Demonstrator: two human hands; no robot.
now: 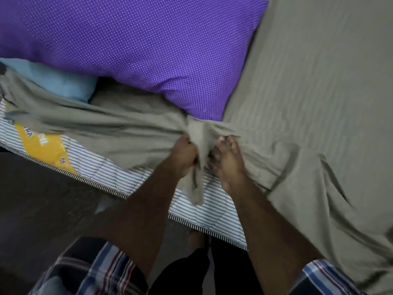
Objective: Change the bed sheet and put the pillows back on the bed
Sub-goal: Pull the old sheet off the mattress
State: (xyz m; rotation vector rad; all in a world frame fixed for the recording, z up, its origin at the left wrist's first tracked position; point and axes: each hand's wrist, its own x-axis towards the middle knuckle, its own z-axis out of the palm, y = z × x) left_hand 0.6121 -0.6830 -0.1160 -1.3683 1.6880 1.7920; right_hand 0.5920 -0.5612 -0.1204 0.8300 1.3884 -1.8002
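Note:
An olive-grey bed sheet [308, 86] covers most of the mattress and is bunched up at the near edge. My left hand [184, 154] grips a gathered fold of it, and a loose tail of cloth hangs below the fist. My right hand [228, 158] grips the same bunch just to the right. A large purple pillow with white dots [136, 43] lies on the sheet at the upper left. A light blue pillow [61, 81] is partly tucked under it. The striped mattress [119, 173] with a yellow label [45, 146] is bare along the near edge.
The dark floor [42, 199] lies below the mattress edge at the left. My foot [196, 240] stands close to the bed. Plaid sleeves show at the bottom of the view.

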